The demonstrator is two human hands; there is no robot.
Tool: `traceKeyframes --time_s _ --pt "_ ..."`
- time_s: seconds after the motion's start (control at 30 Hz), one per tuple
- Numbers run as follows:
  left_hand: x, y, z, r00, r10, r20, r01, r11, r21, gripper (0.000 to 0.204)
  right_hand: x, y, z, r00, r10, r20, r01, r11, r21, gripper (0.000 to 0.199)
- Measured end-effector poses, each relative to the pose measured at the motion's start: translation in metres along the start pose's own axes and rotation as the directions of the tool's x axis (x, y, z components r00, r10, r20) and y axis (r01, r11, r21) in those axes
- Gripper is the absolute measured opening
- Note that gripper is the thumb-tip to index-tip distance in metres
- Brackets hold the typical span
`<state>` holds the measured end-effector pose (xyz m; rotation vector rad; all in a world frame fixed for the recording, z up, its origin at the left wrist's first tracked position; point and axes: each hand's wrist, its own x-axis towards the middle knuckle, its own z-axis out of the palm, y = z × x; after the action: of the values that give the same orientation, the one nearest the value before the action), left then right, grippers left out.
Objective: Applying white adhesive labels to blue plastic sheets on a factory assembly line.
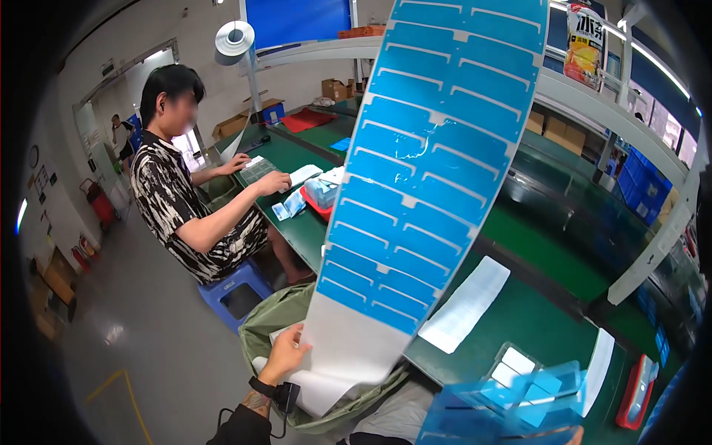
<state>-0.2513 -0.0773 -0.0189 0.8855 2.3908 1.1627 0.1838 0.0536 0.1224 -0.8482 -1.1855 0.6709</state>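
Note:
A long white backing strip covered with blue film labels (437,156) rises through the middle of the view. Its bare white lower end (348,341) curls down into a green cloth bag (274,315). My left hand (289,354), with a black band and small device on the wrist, grips the strip's left edge near the bottom. At the lower right edge, only a blurred bit of my right hand (574,436) shows, with smeared see-through blue film (475,415) at its fingers. Beneath that film lies a clear tray with white and blue rectangular pieces (515,363).
On the green table are a white paper strip (467,304), another white strip (599,371) and a red tray (636,393). To the left, a person (185,170) on a blue stool (239,293) handles small pieces. A white frame post (656,248) stands at right.

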Motion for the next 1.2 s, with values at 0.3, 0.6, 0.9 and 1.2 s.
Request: traceKeyframes --time_s 0.3,0.6,0.9,1.2 --pt "-0.104 0.129 0.069 0.278 0.371 0.886 0.624 0.631 -0.460 0.061 0.016 -0.030 0.019 0.720 0.031 0.693 -0.085 0.995 0.044 0.010" --pt "-0.114 0.150 0.155 0.266 0.315 0.911 0.832 0.402 -0.382 0.045 -0.014 0.000 0.062 0.506 -0.047 0.861 0.187 0.981 -0.057 0.033" --pt "-0.071 0.152 0.165 0.483 0.626 0.612 0.154 0.628 -0.763 0.037 0.008 0.039 -0.049 0.719 0.544 0.433 -0.472 0.839 -0.271 0.056" --pt "-0.021 0.192 0.155 0.336 0.900 0.280 -0.640 0.436 -0.632 0.030 0.041 0.027 -0.055 0.644 0.677 0.355 -0.696 0.712 -0.096 0.008"
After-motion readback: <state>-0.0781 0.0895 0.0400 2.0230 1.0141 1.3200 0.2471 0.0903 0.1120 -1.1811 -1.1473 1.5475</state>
